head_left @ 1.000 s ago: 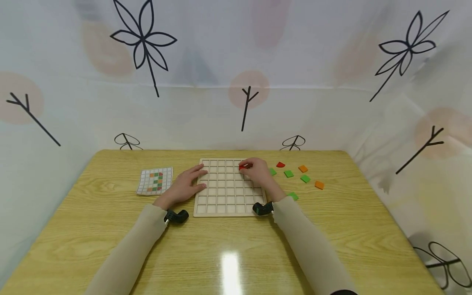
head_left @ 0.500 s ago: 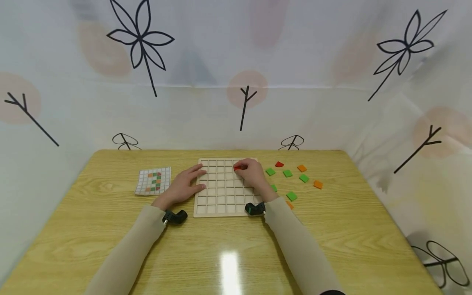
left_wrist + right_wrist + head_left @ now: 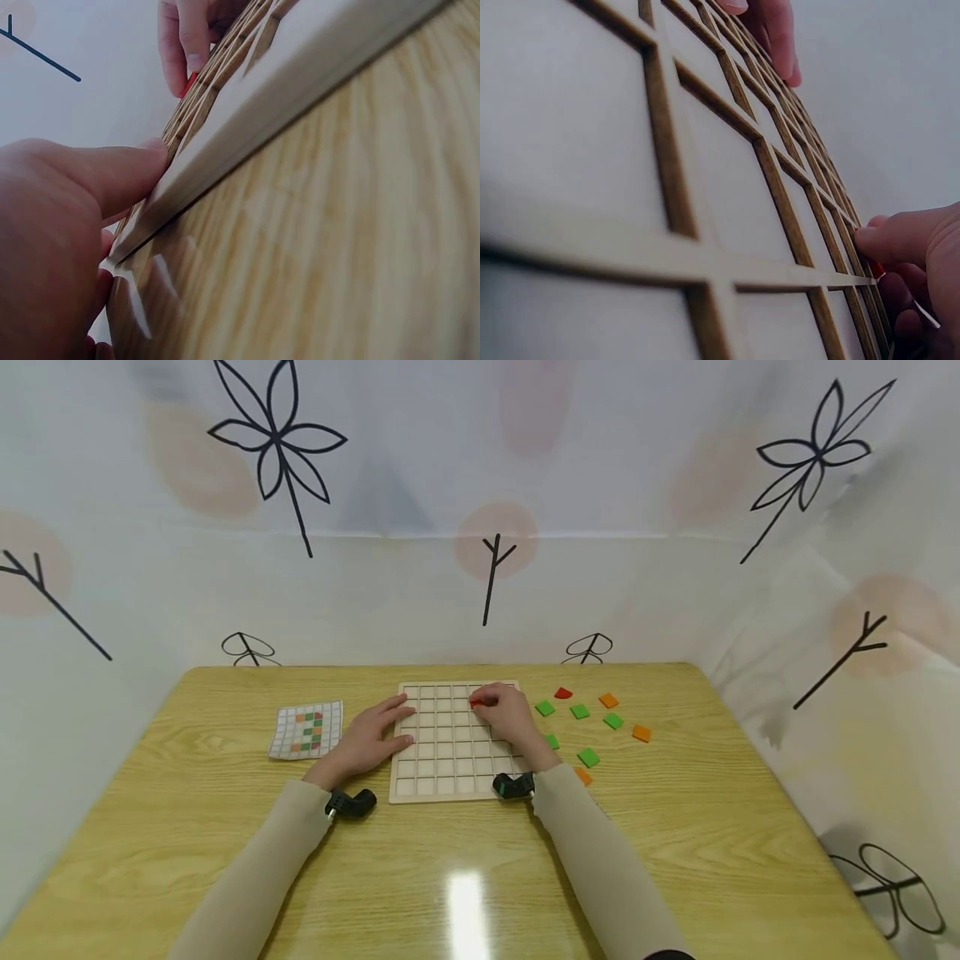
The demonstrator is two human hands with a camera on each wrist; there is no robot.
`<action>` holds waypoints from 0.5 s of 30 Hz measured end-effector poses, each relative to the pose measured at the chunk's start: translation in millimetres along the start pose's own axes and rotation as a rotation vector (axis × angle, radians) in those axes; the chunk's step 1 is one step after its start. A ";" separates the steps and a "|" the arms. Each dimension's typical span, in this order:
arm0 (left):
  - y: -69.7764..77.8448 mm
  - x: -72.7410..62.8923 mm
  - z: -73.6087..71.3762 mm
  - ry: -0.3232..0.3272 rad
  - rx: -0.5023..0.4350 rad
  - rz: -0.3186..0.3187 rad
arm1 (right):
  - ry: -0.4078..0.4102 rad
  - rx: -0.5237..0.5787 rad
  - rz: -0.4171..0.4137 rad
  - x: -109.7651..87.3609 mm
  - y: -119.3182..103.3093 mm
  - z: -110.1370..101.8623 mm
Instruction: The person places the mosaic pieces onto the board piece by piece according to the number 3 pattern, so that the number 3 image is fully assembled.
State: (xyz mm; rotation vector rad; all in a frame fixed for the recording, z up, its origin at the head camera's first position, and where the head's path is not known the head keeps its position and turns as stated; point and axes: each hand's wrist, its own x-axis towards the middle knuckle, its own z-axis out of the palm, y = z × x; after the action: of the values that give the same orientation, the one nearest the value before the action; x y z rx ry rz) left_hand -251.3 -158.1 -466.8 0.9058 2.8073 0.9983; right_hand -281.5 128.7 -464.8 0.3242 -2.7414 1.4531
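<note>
The wooden board (image 3: 445, 767), a shallow grid of square compartments, lies flat on the desk (image 3: 405, 877). At the board's upper right part, the right hand (image 3: 504, 714) has its grip closed on a red piece (image 3: 474, 702), pinched between thumb and fingers over the compartments; whether the piece sits inside one cannot be told. The left hand (image 3: 369, 735) has a loose grip, fingers extended and spread, resting across the board's left edge, thumb touching the rim.

Right of the board lie loose green tiles (image 3: 588, 757) and orange tiles (image 3: 642, 733), with a second red piece (image 3: 562, 692), rounded on one side, near its upper right corner. Left of the board is a card (image 3: 282, 745) printed with a grid and coloured shapes. The right forearm and its black wrist camera (image 3: 513, 786) cover the board's lower right corner and partly hide the nearest tiles.
</note>
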 end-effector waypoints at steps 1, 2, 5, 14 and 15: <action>-0.3 -0.7 -0.3 0.004 -0.002 0.002 | 0.000 0.003 0.001 -0.1 -0.4 0.6; 0.0 -0.5 -0.5 0.006 -0.002 0.007 | 0.002 0.009 0.005 -0.4 -0.3 0.4; -0.1 -0.3 -0.4 0.010 0.001 0.013 | 0.003 0.032 0.016 -1.2 -0.2 0.1; 0.2 -0.7 0.0 0.001 0.010 -0.004 | 0.022 0.002 0.001 -0.8 0.2 0.0; 0.6 -0.7 -0.3 0.001 0.011 -0.004 | 0.021 -0.002 -0.004 -0.9 -0.2 -0.3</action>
State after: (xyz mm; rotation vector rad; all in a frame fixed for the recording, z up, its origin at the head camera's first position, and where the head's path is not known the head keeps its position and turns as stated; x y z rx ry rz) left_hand -250.4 -158.2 -466.4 0.9009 2.8169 0.9839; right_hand -280.6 129.1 -464.6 0.3122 -2.7238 1.4445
